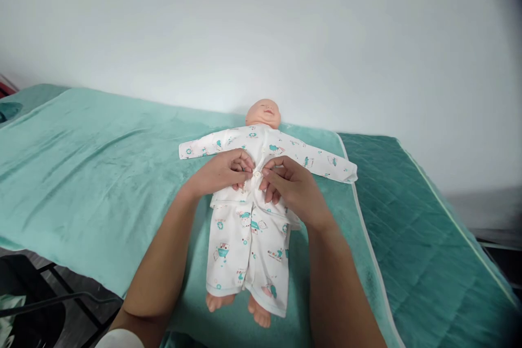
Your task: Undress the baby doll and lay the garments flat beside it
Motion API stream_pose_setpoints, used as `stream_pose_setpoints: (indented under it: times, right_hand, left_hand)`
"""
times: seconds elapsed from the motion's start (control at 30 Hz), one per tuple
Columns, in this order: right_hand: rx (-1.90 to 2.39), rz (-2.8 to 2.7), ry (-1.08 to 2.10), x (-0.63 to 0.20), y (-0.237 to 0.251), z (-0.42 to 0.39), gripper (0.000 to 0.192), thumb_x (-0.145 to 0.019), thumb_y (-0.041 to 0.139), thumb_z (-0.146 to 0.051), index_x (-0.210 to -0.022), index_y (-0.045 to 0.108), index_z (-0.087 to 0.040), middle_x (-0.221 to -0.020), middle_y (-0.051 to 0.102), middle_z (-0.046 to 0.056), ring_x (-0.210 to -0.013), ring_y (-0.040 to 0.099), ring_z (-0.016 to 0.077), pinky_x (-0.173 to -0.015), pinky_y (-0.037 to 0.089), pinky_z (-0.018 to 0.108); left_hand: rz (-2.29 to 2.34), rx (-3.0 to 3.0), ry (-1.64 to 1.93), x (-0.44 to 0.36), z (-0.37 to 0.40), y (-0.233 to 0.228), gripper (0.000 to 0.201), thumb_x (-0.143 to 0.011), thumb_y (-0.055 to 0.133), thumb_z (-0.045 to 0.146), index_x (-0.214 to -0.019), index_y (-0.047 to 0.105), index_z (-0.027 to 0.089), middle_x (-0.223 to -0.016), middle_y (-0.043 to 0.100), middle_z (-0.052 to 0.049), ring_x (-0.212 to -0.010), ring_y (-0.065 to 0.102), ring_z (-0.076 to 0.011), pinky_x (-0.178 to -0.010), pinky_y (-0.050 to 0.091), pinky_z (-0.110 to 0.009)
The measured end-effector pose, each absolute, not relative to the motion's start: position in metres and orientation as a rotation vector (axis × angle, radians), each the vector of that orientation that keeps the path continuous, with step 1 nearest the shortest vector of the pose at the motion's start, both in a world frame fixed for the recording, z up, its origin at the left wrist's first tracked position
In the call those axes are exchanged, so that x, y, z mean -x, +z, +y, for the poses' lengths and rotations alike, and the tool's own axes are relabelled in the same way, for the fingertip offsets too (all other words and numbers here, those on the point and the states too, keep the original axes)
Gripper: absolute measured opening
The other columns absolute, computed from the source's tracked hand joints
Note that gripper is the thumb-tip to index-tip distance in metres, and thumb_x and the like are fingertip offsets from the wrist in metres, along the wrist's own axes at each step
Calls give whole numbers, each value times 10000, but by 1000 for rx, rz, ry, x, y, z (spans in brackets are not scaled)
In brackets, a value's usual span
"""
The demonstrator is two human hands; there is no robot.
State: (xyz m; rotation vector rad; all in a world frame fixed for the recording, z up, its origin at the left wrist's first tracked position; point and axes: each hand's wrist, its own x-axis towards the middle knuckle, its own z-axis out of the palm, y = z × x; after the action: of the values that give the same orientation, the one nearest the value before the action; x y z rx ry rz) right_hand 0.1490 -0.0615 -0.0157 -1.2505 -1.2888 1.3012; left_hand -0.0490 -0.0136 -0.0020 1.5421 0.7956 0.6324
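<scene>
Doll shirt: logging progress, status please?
Left hand and right hand pinch shirt front at snap. Doll lies face-up on green blanket. Nothing in the way.

Doll on blanket, ctr.

In front of me a light green towel covers the bed, over a darker quilted teal mat; behind them I see a white wall.
</scene>
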Motion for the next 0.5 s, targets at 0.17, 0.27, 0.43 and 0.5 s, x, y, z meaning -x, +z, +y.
stream_pose_setpoints:
  times: [0.17,0.27,0.43,0.5]
  right_hand:
    - [1129,-1228,841,-140,-23,-61,119,-886,682,-325,-890,620,-224,-751,669,-15,-597,612,116,-512,482,237]
    - [1085,-1302,544,-137,-30,-59,51,-911,641,-283,-937,648,-239,-959,703,30,-909,677,176,-761,571,322]
    - [1177,-1546,268,-138,-39,-53,268,-953,570,-288,-1217,612,-279,-1397,601,76,-1326,537,247,-1100,466,503]
    - [1239,-1620,228,-139,-42,-50,364,-960,563,-310,-1323,569,-286,-1469,554,75,-1383,489,256,-1152,412,534]
  left_hand:
    - [861,-1683,770,50,-12,-5,224,-903,576,273,-1056,718,192,-799,645,-13,-614,588,-87,-520,474,-206]
    - [1036,-1819,1091,47,-6,-14,244,-930,528,247,-1036,744,207,-915,678,-35,-740,626,-110,-597,507,-222]
    - [1204,-2157,1368,45,10,-36,239,-971,501,230,-1078,714,207,-1098,707,-63,-1079,625,-182,-966,519,-345]
    - [1168,-2256,1356,43,13,-41,252,-987,493,253,-1132,694,208,-1196,691,-75,-1178,598,-194,-1070,474,-382]
